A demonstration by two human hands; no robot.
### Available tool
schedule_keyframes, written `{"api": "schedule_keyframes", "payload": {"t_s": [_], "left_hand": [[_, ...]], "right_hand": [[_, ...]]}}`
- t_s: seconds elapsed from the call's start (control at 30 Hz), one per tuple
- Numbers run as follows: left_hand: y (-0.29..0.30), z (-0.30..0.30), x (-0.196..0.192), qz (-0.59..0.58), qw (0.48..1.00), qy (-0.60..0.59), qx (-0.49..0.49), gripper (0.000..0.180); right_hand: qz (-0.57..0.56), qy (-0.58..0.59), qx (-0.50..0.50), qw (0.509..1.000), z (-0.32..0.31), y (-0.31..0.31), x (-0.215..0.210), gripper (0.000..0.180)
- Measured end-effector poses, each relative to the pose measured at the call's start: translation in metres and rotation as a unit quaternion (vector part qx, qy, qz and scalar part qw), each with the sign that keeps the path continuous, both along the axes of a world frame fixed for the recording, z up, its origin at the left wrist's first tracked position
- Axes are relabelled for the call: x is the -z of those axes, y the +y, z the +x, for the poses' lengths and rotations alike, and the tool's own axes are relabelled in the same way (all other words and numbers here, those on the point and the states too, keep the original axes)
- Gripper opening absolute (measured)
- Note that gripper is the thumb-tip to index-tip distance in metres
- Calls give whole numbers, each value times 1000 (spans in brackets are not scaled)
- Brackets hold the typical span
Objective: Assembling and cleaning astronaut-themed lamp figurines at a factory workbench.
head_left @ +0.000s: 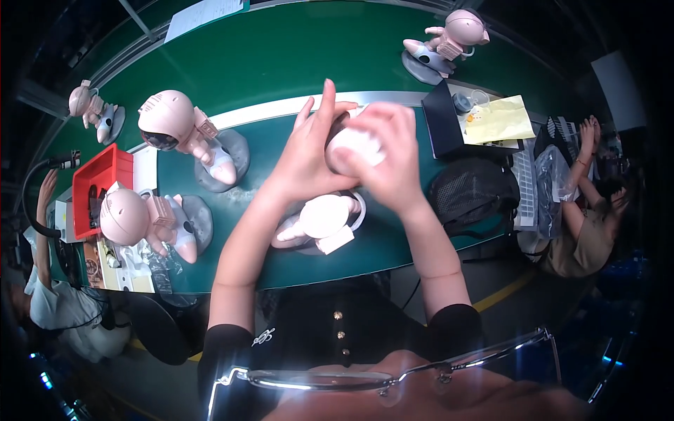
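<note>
Over the middle of the green bench, my left hand [312, 151] cradles a round pale-pink piece [340, 151] that looks like the head of an astronaut figure. Its thumb goes under the piece, while the index finger points up. My right hand [393, 158] curls over the piece from the other side, its fingers blurred by motion. Something white [368, 146] shows beneath those fingers; I cannot make out what it is. Just below both hands stands a headless pink astronaut body [326, 217] with a backpack and a curved hose, its flat top facing up.
Finished-looking astronaut figures [172, 119] stand at left and far right. Left also holds a red bin [105, 168] of dark parts. On the right are a dark box [442, 123] with yellow paper [498, 119], and a black mesh bag [470, 193]. Other people sit at both sides.
</note>
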State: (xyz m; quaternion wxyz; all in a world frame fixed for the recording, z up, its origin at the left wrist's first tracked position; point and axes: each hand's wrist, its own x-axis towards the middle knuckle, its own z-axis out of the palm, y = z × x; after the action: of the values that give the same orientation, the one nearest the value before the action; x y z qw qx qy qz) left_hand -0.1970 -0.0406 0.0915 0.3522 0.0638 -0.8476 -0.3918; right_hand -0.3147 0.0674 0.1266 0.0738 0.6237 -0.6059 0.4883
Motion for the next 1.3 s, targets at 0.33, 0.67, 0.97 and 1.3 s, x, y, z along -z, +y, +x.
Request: {"api": "schedule_keyframes", "payload": {"t_s": [0.33, 0.67, 0.97, 1.3], "left_hand": [[-8, -8, 7, 93, 995, -36, -5, 136], [-7, -8, 17, 108, 993, -47, -9, 131], [-1, -1, -2, 75, 997, -18, -30, 135], [-2, 4, -16, -168, 964, 179, 104, 133]], "right_hand": [[-29, -471, -55, 880, -23, 37, 18, 19], [160, 194, -151, 956, 33, 66, -8, 25], [126, -128, 17, 983, -38, 89, 28, 12], [188, -604, -282, 721, -20, 24, 39, 103]]}}
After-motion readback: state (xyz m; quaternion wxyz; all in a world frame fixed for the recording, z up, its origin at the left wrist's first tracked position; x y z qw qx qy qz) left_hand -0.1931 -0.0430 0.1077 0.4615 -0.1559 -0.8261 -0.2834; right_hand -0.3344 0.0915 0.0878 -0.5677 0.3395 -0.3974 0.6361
